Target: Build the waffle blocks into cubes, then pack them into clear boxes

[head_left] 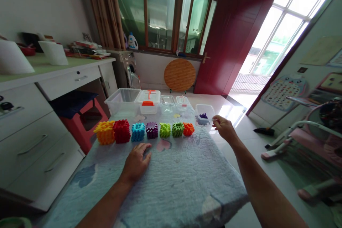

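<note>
My right hand [223, 127] is closed at the right edge of a small clear plastic container [198, 113], its fingers pinching the rim. Inside that container lie a few dark purple pieces [203, 115]. My left hand [137, 160] rests palm down on the table, fingers stretched out, holding nothing. Just beyond it runs a row of interlocking block cubes: yellow [105, 133], red [122, 131], blue [138, 132], purple [152, 130], lime [165, 130], green [177, 130] and orange [188, 129].
Behind the cubes stand a large clear bin [114, 105], a lidded box with an orange latch [150, 108] and clear containers [167, 103]. A patterned cloth covers the table [171, 185]. A red stool [80, 124] is at the left, a pink chair [301, 139] at the right.
</note>
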A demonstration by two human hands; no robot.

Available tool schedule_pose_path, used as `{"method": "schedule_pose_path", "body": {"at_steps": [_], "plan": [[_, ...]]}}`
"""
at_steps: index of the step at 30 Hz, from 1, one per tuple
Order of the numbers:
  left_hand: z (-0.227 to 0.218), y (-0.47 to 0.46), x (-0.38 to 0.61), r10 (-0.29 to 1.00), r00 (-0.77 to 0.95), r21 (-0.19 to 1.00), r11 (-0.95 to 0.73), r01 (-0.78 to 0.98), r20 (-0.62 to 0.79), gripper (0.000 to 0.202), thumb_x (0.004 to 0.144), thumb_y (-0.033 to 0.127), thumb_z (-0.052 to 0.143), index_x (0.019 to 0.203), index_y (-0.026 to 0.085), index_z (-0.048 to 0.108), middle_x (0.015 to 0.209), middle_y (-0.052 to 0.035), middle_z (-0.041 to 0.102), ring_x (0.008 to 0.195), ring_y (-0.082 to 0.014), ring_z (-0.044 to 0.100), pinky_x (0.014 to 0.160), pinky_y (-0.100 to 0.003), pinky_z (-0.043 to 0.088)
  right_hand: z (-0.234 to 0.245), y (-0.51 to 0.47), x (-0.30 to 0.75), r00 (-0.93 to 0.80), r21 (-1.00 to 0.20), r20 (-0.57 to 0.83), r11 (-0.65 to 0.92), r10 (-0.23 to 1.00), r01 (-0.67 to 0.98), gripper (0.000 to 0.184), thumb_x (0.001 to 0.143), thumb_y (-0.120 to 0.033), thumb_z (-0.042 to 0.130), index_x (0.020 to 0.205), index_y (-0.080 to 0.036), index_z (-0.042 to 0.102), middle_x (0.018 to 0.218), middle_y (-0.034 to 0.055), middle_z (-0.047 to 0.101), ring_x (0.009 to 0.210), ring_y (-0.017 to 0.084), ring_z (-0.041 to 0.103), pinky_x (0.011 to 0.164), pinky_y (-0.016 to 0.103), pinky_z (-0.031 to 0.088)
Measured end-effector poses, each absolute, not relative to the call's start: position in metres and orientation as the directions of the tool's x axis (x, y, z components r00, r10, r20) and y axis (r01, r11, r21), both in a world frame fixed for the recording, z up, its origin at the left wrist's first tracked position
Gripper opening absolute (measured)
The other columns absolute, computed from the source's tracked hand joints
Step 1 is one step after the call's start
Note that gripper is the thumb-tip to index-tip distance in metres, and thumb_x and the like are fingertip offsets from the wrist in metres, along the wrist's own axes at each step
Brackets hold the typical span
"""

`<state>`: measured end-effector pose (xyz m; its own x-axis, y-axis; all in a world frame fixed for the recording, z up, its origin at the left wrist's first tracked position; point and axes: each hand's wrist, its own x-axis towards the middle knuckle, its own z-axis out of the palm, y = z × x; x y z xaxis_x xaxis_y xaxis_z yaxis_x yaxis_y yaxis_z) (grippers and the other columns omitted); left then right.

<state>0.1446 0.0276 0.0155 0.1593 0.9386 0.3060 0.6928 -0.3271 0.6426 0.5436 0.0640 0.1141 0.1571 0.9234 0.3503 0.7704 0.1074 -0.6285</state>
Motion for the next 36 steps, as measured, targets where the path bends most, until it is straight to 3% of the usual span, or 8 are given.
{"method": "schedule_pose_path", "body": {"at_steps": [14, 20, 25, 28, 31, 36], "plan": [[0.018, 0.03, 0.143, 0.959, 0.183, 0.67, -0.281, 0.687, 0.214, 0.031, 0.078, 0.031, 0.052, 0.101, 0.017, 0.068, 0.103, -0.0089, 0.069, 0.1, -0.025, 0.062, 0.093, -0.039, 0.048, 0.071, 0.151, 0.537, 0.176, -0.647, 0.176, -0.021, 0.968, 0.763, 0.018, 0.083, -0.022, 0.044, 0.087, -0.02, 0.062, 0.063, -0.0016, 0.06, 0.056, 0.01, 0.059, 0.05, 0.017, 0.044], [0.02, 0.031, 0.143, 0.966, 0.186, 0.683, -0.26, 0.683, 0.182, 0.032, 0.079, 0.03, 0.052, 0.102, 0.017, 0.069, 0.104, -0.0094, 0.069, 0.1, -0.0257, 0.061, 0.093, -0.041, 0.047, 0.068, 0.158, 0.538, 0.161, -0.597, 0.151, -0.04, 0.975, 0.801, 0.024, 0.076, -0.014, 0.043, 0.086, -0.019, 0.064, 0.06, -0.0019, 0.059, 0.056, 0.01, 0.058, 0.052, 0.018, 0.043], [0.021, 0.031, 0.142, 0.968, 0.186, 0.693, -0.251, 0.676, 0.169, 0.03, 0.079, 0.031, 0.053, 0.101, 0.019, 0.069, 0.104, -0.0092, 0.069, 0.1, -0.0263, 0.061, 0.093, -0.041, 0.047, 0.076, 0.15, 0.54, 0.149, -0.518, 0.184, -0.033, 0.972, 0.854, 0.035, 0.076, -0.013, 0.042, 0.099, -0.022, 0.067, 0.064, -0.0013, 0.063, 0.057, 0.012, 0.059, 0.058, 0.022, 0.046], [0.019, 0.032, 0.142, 0.967, 0.187, 0.693, -0.256, 0.674, 0.174, 0.028, 0.079, 0.03, 0.054, 0.099, 0.02, 0.07, 0.103, -0.0084, 0.069, 0.099, -0.0263, 0.061, 0.092, -0.041, 0.047, 0.093, 0.15, 0.537, 0.172, -0.44, 0.269, -0.038, 0.948, 0.897, 0.042, 0.077, -0.014, 0.043, 0.111, -0.023, 0.066, 0.077, 0.0035, 0.068, 0.072, 0.017, 0.062, 0.071, 0.028, 0.047], [0.018, 0.033, 0.142, 0.967, 0.186, 0.697, -0.254, 0.67, 0.173, 0.026, 0.078, 0.029, 0.055, 0.098, 0.021, 0.07, 0.103, -0.0078, 0.069, 0.098, -0.0259, 0.062, 0.091, -0.04, 0.048, 0.114, 0.163, 0.525, 0.128, -0.293, 0.349, -0.021, 0.928, 0.956, 0.04, 0.082, -0.015, 0.039, 0.11, -0.018, 0.067, 0.1, 0.0096, 0.07, 0.091, 0.022, 0.062, 0.085, 0.032, 0.045], [0.019, 0.037, 0.141, 0.971, 0.196, 0.719, -0.235, 0.654, 0.139, 0.026, 0.08, 0.029, 0.054, 0.099, 0.02, 0.07, 0.102, -0.0083, 0.068, 0.099, -0.0254, 0.062, 0.092, -0.04, 0.048, 0.125, 0.208, 0.49, 0.009, -0.211, 0.293, 0.056, 0.956, 0.976, 0.039, 0.085, -0.019, 0.041, 0.113, -0.022, 0.067, 0.117, 0.0049, 0.068, 0.108, 0.024, 0.056, 0.094, 0.032, 0.04]]}}
